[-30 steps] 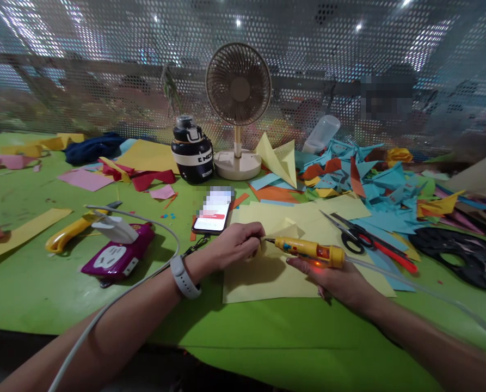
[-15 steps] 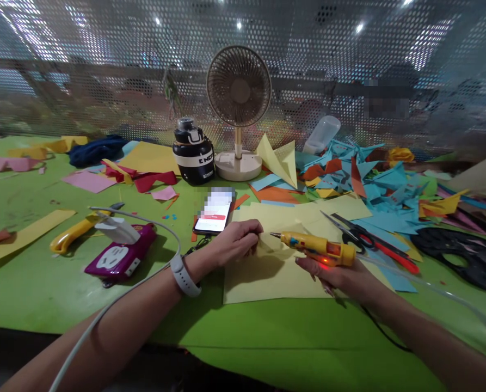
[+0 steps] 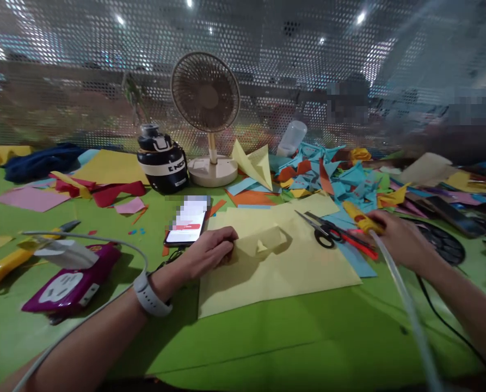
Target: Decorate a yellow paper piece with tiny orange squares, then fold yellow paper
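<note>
Left of the scissors (image 3: pixel 329 228): your left hand (image 3: pixel 214 251), grip curled at folded paper (image 3: pixel 248 245), hold unclear. Right of them: your right hand (image 3: pixel 401 239), grip closed round a glue gun (image 3: pixel 360 219).

beige fan (image 3: pixel 208 97): upright | black bottle (image 3: pixel 161 170): beside it | lit phone (image 3: pixel 184 234) | purple socket block (image 3: pixel 69 288) | navy cloth (image 3: pixel 42 163)

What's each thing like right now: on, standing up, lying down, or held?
Phone: screen lit.
Fan: upright; can't tell if spinning.
Black bottle: upright, lid on.
Clear container: tilted.
Purple socket block: white plug in it.
Yellow glue gun: held in the right hand.
Scissors: lying down, not held.
Big yellow sheet: lying flat.
Small paper piece: bent, by the left hand.
</note>
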A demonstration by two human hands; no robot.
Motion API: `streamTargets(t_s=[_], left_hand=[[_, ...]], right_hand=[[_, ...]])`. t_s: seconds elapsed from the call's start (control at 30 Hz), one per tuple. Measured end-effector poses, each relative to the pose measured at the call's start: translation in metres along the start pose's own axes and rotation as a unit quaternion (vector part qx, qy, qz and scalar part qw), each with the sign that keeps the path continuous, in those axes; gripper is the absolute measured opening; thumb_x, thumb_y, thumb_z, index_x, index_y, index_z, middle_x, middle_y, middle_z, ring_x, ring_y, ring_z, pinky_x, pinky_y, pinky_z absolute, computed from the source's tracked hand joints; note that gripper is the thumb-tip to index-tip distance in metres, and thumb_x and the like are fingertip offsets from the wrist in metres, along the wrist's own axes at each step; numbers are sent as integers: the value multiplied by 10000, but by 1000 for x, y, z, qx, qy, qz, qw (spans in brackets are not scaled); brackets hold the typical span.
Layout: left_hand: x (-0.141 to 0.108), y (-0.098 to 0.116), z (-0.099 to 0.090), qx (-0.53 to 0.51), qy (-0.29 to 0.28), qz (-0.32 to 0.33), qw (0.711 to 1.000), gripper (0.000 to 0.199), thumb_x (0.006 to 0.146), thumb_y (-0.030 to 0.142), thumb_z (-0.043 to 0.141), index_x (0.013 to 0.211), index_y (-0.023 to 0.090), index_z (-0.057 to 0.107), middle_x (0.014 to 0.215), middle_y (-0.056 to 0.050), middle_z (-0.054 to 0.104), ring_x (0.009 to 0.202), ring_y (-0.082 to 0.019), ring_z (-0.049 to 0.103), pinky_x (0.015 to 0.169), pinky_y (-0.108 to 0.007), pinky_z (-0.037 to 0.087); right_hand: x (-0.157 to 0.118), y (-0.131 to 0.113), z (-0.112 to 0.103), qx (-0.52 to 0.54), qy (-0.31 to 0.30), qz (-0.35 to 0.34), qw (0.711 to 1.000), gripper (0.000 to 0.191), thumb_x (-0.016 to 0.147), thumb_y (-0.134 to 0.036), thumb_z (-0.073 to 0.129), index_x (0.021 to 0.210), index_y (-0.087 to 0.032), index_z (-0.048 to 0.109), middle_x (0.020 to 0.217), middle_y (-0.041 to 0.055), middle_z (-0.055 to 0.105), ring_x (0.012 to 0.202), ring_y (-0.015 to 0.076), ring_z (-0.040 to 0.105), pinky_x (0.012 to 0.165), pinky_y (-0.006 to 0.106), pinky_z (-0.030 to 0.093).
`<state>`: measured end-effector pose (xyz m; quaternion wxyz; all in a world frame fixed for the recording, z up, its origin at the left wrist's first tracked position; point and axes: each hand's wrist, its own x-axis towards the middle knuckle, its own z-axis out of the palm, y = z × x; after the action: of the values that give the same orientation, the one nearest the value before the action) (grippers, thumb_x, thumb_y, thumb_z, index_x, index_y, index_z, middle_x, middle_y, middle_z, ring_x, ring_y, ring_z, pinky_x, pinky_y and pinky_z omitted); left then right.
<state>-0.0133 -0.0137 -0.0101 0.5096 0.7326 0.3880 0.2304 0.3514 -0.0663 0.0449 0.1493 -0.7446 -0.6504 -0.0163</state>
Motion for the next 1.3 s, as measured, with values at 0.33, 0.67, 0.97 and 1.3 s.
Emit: streamTargets(t_s=[0.33, 0.67, 0.97, 1.3], left_hand=[[1, -5, 1, -55, -9, -33, 998, 145, 835, 327, 421, 823, 189, 462, 584, 44, 479, 490, -107, 404, 453, -226, 316], [-1, -5, 1, -59, -7, -23, 998, 153, 854, 323, 405, 833, 187, 470, 595, 43, 491, 499, -104, 395, 463, -227, 316], [-4, 6, 0, -31, -10, -31, 999, 171, 856, 324, 381, 819, 183, 471, 605, 39, 467, 505, -110, 403, 472, -236, 337], [0, 2, -5, 45, -25, -7, 999, 175, 873, 270, 359, 795, 185, 491, 603, 26, 483, 549, -131, 445, 507, -246, 361]], right_hand=[[-14, 89, -1, -72, 53, 163, 983, 518, 573, -663, 592, 810, -203, 604, 917, 121, 678, 787, 310, 619, 610, 357, 443], [-14, 131, 7, -106, 57, 163, 979, 403, 592, -483, 660, 857, -182, 629, 964, 159, 664, 860, 338, 609, 657, 390, 456], [-17, 137, 12, -93, 19, 108, 990, 293, 651, -359, 591, 896, -207, 643, 1005, 140, 672, 924, 307, 629, 766, 381, 478], [-12, 128, -9, -105, -12, 97, 990, 397, 638, -494, 479, 860, -213, 649, 993, 165, 685, 861, 340, 647, 682, 417, 491]])
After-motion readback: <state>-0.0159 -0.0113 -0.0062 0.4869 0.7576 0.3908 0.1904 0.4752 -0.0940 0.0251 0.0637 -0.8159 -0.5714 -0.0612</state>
